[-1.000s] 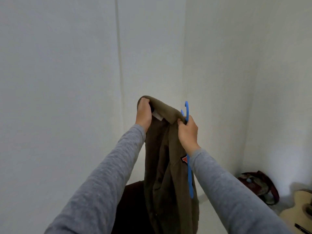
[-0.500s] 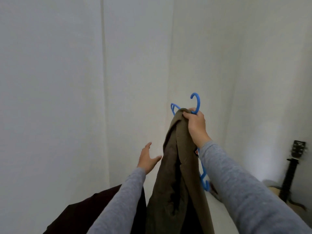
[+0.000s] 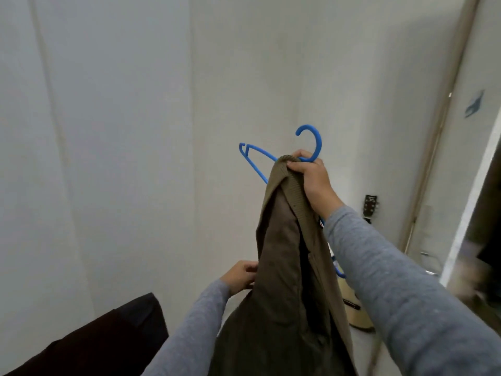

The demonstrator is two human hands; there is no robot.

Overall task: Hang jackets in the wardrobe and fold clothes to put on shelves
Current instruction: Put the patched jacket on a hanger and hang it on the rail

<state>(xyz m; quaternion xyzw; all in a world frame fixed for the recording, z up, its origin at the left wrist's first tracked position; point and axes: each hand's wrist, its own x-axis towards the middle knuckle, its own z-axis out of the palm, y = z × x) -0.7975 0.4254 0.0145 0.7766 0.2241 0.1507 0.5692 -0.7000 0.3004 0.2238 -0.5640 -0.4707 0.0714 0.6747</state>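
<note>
A: Two hands on one jacket (image 3: 282, 267), yet the hanger (image 3: 320, 144) looks only half inside it. What could go wrong?

B: One blue arm of the hanger sticks out bare to the left of the collar, so I'd judge that shoulder isn't seated. Hung like this, the weight would sit on one side, and the jacket could slide off or tip the hanger.

A: And the grip up top?

B: The right hand (image 3: 311, 177) is raised in front of the white wall. Its fingers (image 3: 296, 166) are curled tight round the bunched collar and the base of the hook together. If that pinch loosens, cloth and hanger could part, since nothing else seems to tie them.

A: The other hand?

B: The left hand (image 3: 240, 275) is lower, at the jacket's left edge. Its fingers are curled onto the fabric and hold it, though the cloth hides the fingertips.

A: Where's the jacket itself?

B: In the air, hanging from the right hand. No rail shows. A dark garment (image 3: 113, 337) lies low on the left. A guitar (image 3: 355, 316) leans behind the jacket on the right, and a swinging hem could knock it.
</note>
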